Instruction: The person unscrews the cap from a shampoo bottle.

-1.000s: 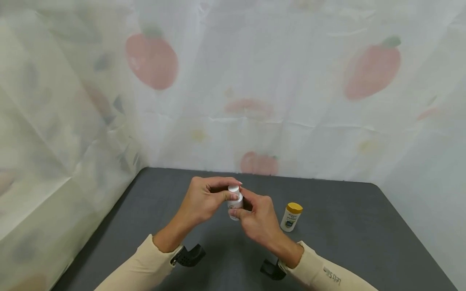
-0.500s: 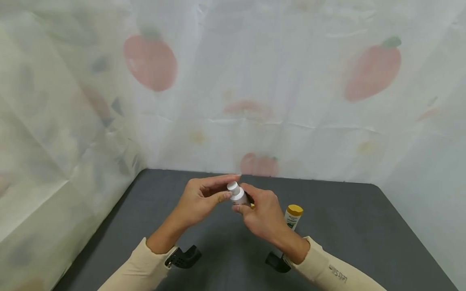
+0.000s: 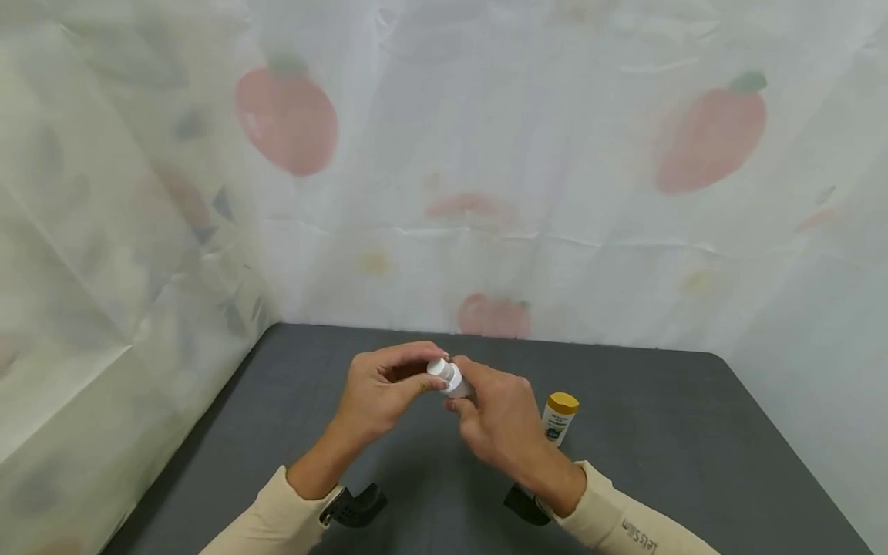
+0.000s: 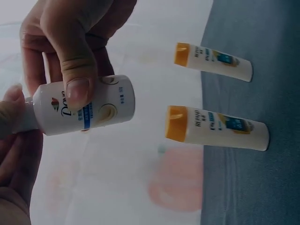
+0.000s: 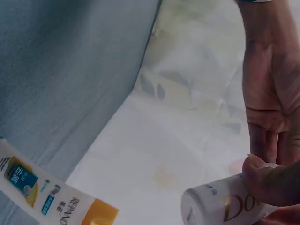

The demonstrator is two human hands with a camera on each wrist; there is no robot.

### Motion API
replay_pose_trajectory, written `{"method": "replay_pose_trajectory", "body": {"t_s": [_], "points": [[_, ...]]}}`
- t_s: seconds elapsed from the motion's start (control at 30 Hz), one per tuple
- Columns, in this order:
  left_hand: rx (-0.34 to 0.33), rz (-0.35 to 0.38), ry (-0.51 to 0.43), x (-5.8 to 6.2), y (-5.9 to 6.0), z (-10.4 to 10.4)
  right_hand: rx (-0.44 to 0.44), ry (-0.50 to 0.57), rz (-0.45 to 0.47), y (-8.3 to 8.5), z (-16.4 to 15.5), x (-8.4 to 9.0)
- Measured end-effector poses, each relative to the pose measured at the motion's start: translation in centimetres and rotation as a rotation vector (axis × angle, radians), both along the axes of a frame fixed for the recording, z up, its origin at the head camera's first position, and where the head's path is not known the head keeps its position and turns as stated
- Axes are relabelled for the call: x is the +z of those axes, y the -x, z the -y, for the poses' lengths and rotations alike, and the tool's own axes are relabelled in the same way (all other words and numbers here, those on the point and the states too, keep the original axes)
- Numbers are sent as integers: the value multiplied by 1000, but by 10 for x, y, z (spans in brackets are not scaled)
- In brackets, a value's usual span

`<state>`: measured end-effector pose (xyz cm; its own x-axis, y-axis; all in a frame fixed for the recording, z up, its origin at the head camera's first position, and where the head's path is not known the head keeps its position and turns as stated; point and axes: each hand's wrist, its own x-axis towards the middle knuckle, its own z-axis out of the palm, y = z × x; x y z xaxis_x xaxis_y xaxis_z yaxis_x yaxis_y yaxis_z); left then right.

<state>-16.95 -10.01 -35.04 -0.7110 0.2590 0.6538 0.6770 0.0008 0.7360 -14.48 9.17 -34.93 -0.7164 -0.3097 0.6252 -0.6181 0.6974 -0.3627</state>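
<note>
While the right hand grips the body of a white bottle, its thumb laid over the printed label, the left hand pinches the narrow white cap between thumb and fingers. The split seems sensible: the firmer hold on the body can keep it from turning, and the cap's side is left for the other hand's fingertips. Neither hand is spread wide, though some of the fingers are hidden behind the bottle.

The bottle lies between the two hands and touches both, tilted so that its cap leans toward the left hand, perhaps to suit the angle of the wrists. It appears to be held up above the dark table rather than resting on it, which probably gives both hands room.

Two yellow-capped bottles, one just beside the other, stand upright on the table, untouched, presumably steady on their own bases. The head view shows only one of them, partly covered by the right hand; the other is likely hidden behind that hand
</note>
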Motion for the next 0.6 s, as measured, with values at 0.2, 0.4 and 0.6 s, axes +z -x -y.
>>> {"method": "replay_pose_trajectory", "body": {"t_s": [0.2,0.4,0.6], "points": [[-10,-31,58,-3,-2,-1,11,-46,-120,3,-3,-7],[-116,-20,63,-6,-3,2,-2,-60,-128,0,-5,-12],[-48,-87,52,-10,-3,1,10,-47,-112,-1,-5,-11]]}}
